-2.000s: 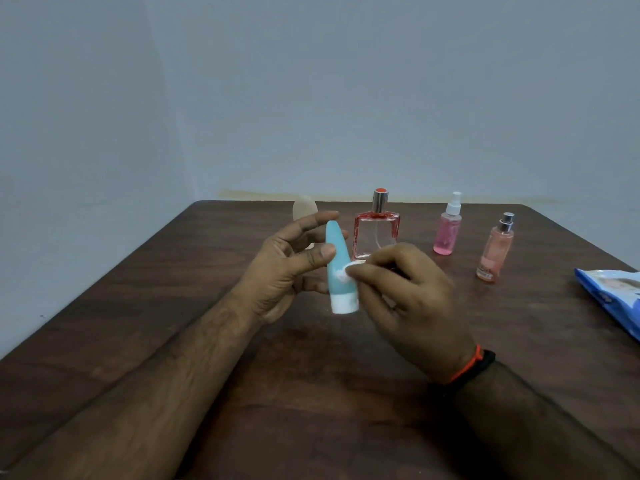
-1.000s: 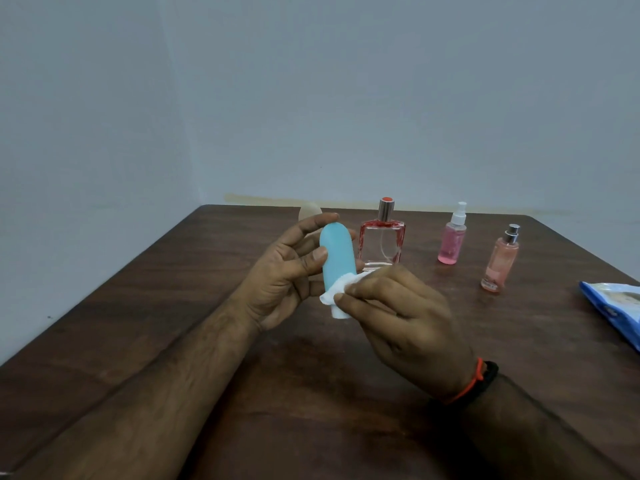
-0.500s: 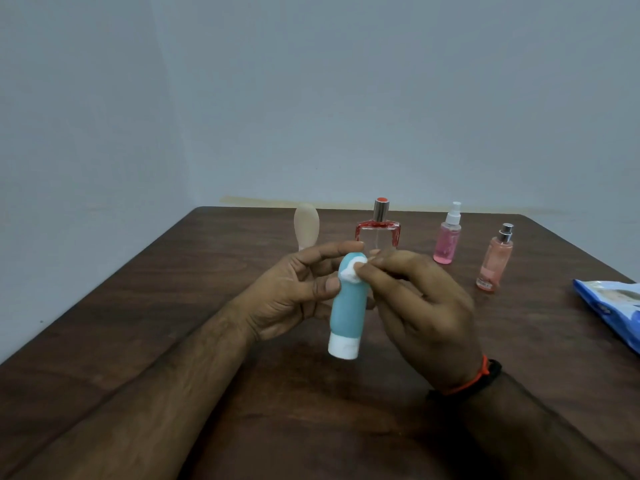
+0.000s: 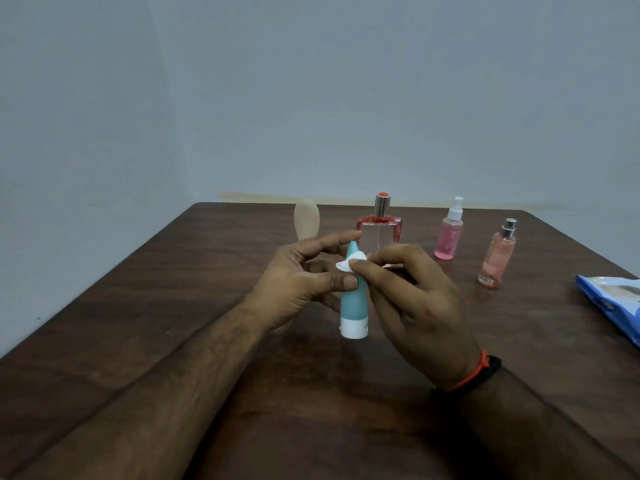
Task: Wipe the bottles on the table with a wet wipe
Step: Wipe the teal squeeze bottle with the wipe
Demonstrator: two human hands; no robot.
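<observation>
My left hand (image 4: 298, 278) grips a teal squeeze bottle (image 4: 353, 303) with a white cap pointing down, held above the table. My right hand (image 4: 412, 299) pinches a small folded white wet wipe (image 4: 349, 263) against the bottle's upper end. Behind my hands stand a beige squeeze bottle (image 4: 306, 220), a square clear perfume bottle (image 4: 379, 226) with red edges and a silver cap, a pink spray bottle (image 4: 449, 233) and a peach spray bottle (image 4: 497, 254).
A blue wet wipe packet (image 4: 613, 301) lies at the right edge of the dark wooden table (image 4: 173, 306). Grey walls stand close behind the table's far edge and to the left.
The teal bottle has turned in my left hand, from showing its broad face to its narrow edge. The wipe has gone from the cap end to the top of the bottle.
</observation>
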